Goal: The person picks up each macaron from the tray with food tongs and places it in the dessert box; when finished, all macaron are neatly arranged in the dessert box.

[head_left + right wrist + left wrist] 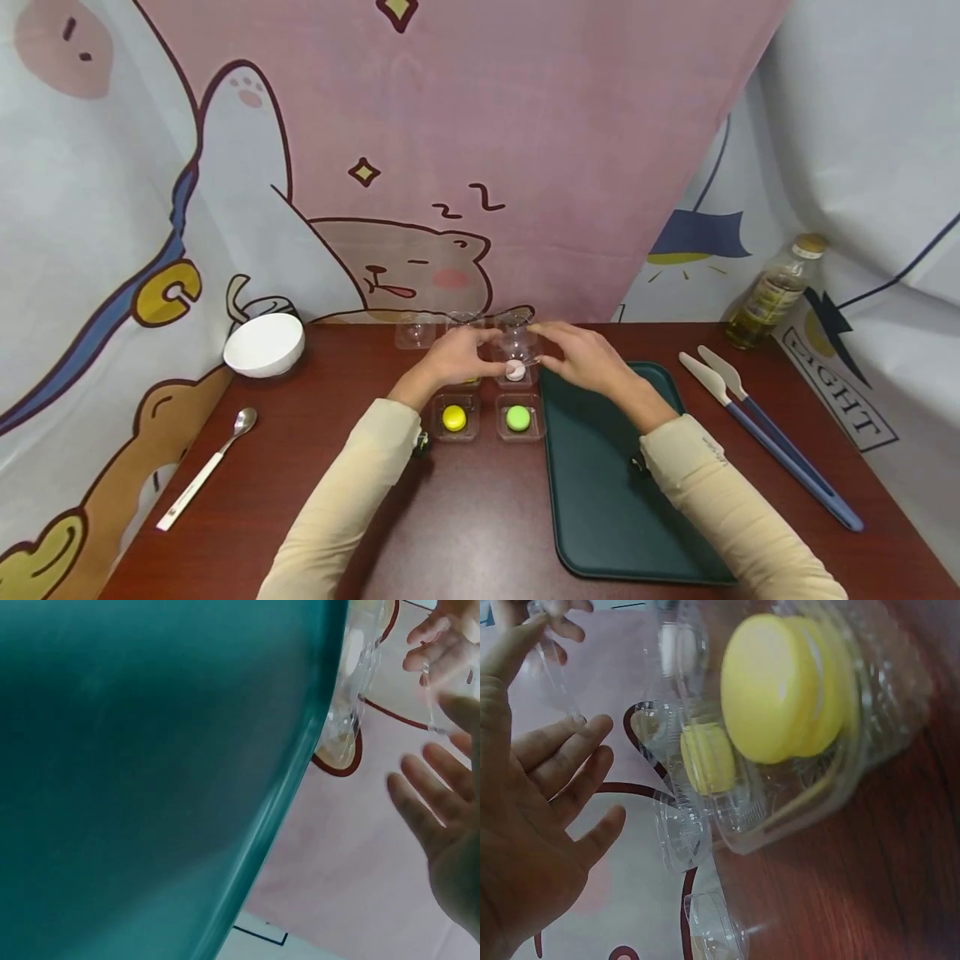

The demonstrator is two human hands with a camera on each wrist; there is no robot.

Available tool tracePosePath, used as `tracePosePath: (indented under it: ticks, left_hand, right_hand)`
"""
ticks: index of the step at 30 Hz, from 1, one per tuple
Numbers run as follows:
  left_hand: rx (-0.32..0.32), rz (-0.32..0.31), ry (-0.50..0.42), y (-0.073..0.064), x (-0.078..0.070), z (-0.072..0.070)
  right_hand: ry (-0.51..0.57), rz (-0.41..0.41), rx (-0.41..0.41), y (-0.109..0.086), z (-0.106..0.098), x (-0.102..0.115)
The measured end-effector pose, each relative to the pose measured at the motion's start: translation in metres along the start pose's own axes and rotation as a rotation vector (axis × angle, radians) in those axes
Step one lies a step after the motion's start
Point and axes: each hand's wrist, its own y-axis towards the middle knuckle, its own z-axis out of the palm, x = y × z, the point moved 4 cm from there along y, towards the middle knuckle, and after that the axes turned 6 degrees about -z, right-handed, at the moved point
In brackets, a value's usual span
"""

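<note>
A thin clear plastic lid (pixel 559 682) is held between my two hands. My left hand (pixel 459 358) has its thumb and index fingertip at the lid's edges, other fingers spread. From the opposite side, my right hand (pixel 581 357) holds it between thumb and fingers. Right below sits a pale macaron (pixel 515 370) in a small clear box. Nearer me, a yellow macaron (pixel 453 418) and a green macaron (pixel 518 418) each sit in clear boxes without covers. Another yellow macaron (pixel 709 759), mostly hidden by my left hand in the head view, lies behind the front one.
Clear plastic pieces (pixel 415 332) stand along the back edge. A dark green tray (pixel 600 500) lies under my right forearm. Farther right are blue-handled tongs (pixel 787 454) and an oil bottle (pixel 768 296). At left are a white bowl (pixel 265 346) and a spoon (pixel 206 471).
</note>
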Motion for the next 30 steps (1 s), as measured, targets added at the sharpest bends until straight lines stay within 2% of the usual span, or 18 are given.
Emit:
tracePosePath:
  ticks: [3, 6, 8, 14, 18, 30]
  left_hand:
    - [-0.016, 0.012, 0.144, 0.004, 0.002, 0.003]
    - [-0.038, 0.030, 0.267, 0.008, 0.002, 0.005]
    - [-0.048, 0.045, 0.312, 0.010, 0.002, 0.006]
    - [-0.032, 0.079, 0.349, 0.015, 0.000, 0.012]
    - [-0.007, 0.068, 0.363, 0.016, 0.002, 0.015]
    - [0.063, 0.016, 0.332, 0.019, 0.011, 0.020]
  right_hand:
    - [0.071, 0.072, 0.181, -0.002, 0.009, -0.004]
    - [0.130, 0.129, 0.272, -0.003, 0.016, -0.008]
    - [0.153, 0.163, 0.289, -0.003, 0.020, -0.011]
    - [0.159, 0.205, 0.314, -0.002, 0.033, -0.020]
    - [0.151, 0.214, 0.341, -0.001, 0.039, -0.019]
    - [0.123, 0.226, 0.363, 0.004, 0.047, -0.019]
